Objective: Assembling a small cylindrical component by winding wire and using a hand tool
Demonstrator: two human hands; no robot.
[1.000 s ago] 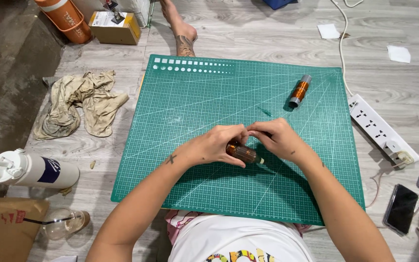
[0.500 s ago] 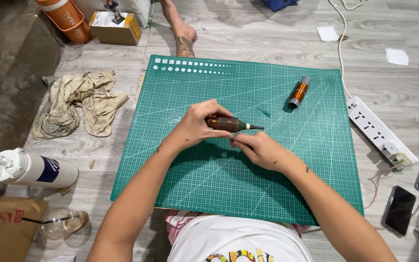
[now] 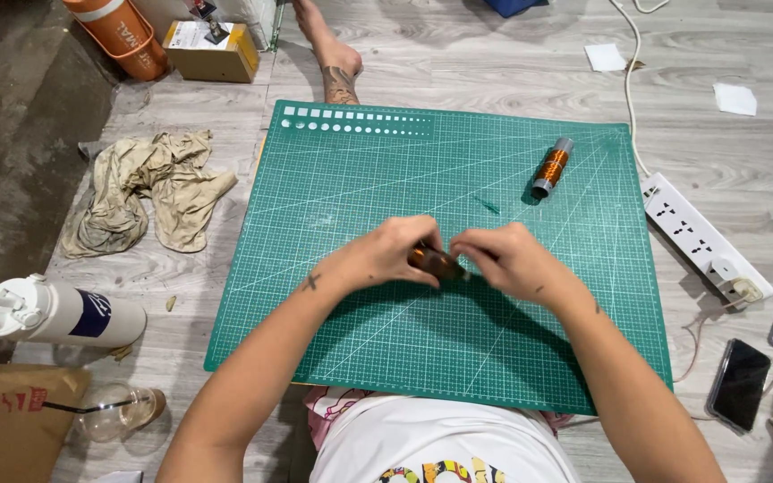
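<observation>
Both hands meet over the middle of the green cutting mat (image 3: 333, 179), and between them sits a small brown cylinder (image 3: 433, 262). The left hand (image 3: 395, 253) is curled around its left end, the right hand (image 3: 503, 259) pinches in from the right, so the piece's long axis runs roughly left to right, tilted slightly down toward the right. It looks glossy and amber-brown, possibly wound with copper wire; fingers hide most of it. A similar coil (image 3: 551, 167) lies well apart, up-right on the mat.
</observation>
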